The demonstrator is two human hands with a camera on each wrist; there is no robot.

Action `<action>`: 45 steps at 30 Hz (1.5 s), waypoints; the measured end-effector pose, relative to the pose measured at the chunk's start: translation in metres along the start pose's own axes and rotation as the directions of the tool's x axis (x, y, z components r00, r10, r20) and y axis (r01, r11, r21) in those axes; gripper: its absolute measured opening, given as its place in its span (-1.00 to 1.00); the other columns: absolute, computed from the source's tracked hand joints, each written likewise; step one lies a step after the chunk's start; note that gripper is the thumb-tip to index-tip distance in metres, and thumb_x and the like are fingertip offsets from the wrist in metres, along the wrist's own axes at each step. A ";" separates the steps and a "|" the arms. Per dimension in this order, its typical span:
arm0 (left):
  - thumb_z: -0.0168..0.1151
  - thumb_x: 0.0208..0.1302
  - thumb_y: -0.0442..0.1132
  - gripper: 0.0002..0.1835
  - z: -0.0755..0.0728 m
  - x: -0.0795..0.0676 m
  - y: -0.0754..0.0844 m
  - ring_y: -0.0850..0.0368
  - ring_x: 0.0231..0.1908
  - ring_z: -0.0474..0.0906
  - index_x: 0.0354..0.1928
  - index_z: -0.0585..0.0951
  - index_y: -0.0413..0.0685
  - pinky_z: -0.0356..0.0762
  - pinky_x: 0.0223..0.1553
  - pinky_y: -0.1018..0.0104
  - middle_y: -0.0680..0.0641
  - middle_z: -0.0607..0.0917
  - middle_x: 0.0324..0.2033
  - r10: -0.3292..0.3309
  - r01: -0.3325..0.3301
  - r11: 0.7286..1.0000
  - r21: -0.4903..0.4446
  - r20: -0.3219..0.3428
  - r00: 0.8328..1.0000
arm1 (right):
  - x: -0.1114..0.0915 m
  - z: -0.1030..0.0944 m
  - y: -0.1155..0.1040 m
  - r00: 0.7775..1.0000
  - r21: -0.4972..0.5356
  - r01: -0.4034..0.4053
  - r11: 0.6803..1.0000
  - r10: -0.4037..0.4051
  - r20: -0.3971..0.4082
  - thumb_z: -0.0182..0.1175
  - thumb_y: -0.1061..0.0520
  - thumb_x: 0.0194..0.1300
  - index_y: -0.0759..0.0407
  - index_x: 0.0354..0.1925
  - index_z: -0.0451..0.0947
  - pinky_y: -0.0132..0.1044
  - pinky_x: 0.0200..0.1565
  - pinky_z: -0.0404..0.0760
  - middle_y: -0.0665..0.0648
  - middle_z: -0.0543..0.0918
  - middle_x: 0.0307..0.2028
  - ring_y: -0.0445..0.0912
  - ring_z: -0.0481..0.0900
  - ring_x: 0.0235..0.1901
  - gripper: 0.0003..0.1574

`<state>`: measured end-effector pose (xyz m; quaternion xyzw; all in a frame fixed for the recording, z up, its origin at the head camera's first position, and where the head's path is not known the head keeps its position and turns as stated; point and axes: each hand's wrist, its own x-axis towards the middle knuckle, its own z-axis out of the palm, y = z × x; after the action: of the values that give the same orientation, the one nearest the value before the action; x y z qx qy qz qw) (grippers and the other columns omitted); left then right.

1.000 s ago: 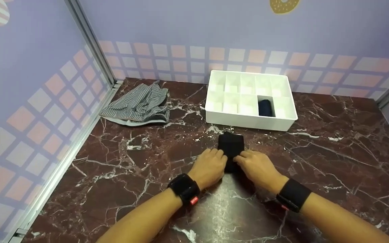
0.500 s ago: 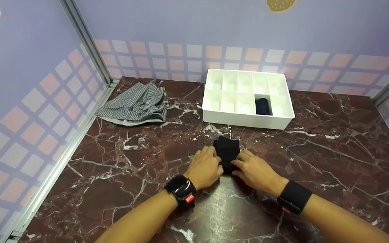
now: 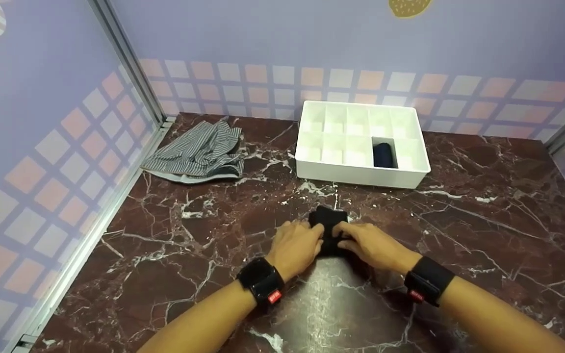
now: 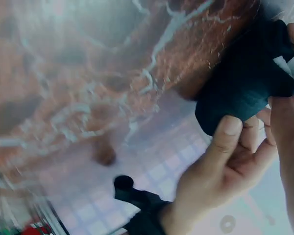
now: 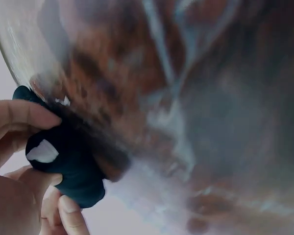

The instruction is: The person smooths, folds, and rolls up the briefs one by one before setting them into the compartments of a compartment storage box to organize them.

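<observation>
I am working at a dark red marbled bench [image 3: 165, 264]. A white box [image 3: 361, 177] with ten compartments is standing near its far edge, right of the middle. A grey-and-white striped cloth [image 3: 196, 152] is lying crumpled by the far left corner. My left hand [image 3: 295, 247] and right hand [image 3: 373, 245] are both curling their fingers, almost closed, and pinching a folded black cloth [image 3: 329, 215] from either side. I am holding it well in from the bench's side edges, nearer me than the box. A navy roll [image 3: 383, 154] is sitting in the box's near row, second compartment from the right.
</observation>
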<state>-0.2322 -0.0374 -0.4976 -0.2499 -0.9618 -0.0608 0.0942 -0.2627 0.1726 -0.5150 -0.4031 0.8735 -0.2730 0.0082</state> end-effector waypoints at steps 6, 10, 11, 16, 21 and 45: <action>0.18 0.07 0.24 -0.52 0.001 0.001 0.007 0.05 -0.19 0.42 -0.25 0.63 -0.03 0.37 -0.23 0.23 -0.07 0.50 -0.21 0.120 -0.122 0.959 0.256 0.023 0.992 | 0.005 -0.004 0.000 0.991 0.075 -0.133 0.988 0.131 0.029 0.15 0.17 0.25 0.14 -0.04 0.51 -0.30 -0.35 0.60 0.12 0.68 -0.33 -0.11 0.64 -0.41 -0.72; 0.29 -0.03 0.19 -0.49 0.006 0.006 0.004 0.02 -0.19 0.41 -0.24 0.65 -0.10 0.39 -0.19 0.22 -0.08 0.49 -0.22 0.174 -0.177 0.933 0.312 0.036 0.984 | 0.007 -0.001 -0.003 0.975 -0.022 -0.207 0.978 0.205 -0.082 0.25 0.11 0.18 0.12 -0.14 0.60 -0.24 -0.34 0.56 0.07 0.60 -0.35 -0.13 0.53 -0.41 -0.75; 0.29 -0.02 0.13 -0.55 0.007 0.007 0.003 0.03 -0.21 0.41 -0.26 0.66 -0.11 0.40 -0.20 0.22 -0.07 0.49 -0.23 0.181 -0.181 0.932 0.313 0.030 0.983 | 0.007 0.001 -0.003 0.973 -0.067 -0.198 0.978 0.187 -0.135 0.29 0.10 0.13 0.13 -0.19 0.61 -0.23 -0.34 0.54 0.06 0.57 -0.35 -0.13 0.50 -0.40 -0.76; 0.24 0.03 -0.08 -0.75 0.010 0.014 -0.008 0.04 -0.28 0.45 -0.34 0.63 -0.11 0.41 -0.24 0.24 -0.06 0.52 -0.29 0.183 -0.187 0.954 0.236 0.037 0.982 | 0.008 0.009 -0.005 0.955 -0.292 -0.037 0.956 -0.052 -0.292 0.36 0.20 0.00 0.14 -0.37 0.61 -0.21 -0.29 0.55 0.06 0.53 -0.36 -0.08 0.48 -0.35 -0.85; 0.29 0.06 0.00 -0.53 0.007 0.019 -0.014 0.05 -0.26 0.53 -0.08 0.47 -0.14 0.44 -0.21 0.23 -0.07 0.59 -0.25 0.161 -0.169 0.980 0.109 0.080 0.984 | 0.004 0.013 -0.010 0.950 -0.431 0.083 0.899 -0.201 -0.237 0.32 0.17 -0.01 0.21 -0.28 0.61 -0.15 -0.24 0.58 0.10 0.61 -0.33 -0.02 0.55 -0.33 -0.75; 0.25 0.03 0.20 -0.38 0.002 0.005 -0.011 0.06 -0.18 0.45 0.03 0.47 -0.08 0.39 -0.13 0.22 -0.06 0.54 -0.18 0.124 -0.126 0.986 0.106 0.024 0.992 | 0.015 -0.012 -0.010 0.991 -0.189 0.077 0.979 -0.055 0.121 0.15 0.25 0.22 0.32 0.01 0.53 -0.27 -0.30 0.62 0.21 0.61 -0.23 -0.02 0.62 -0.35 -0.63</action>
<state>-0.2418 -0.0441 -0.4993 -0.3046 -0.9469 -0.0010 0.1026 -0.2688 0.1625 -0.4976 -0.4458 0.8800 -0.1634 0.0102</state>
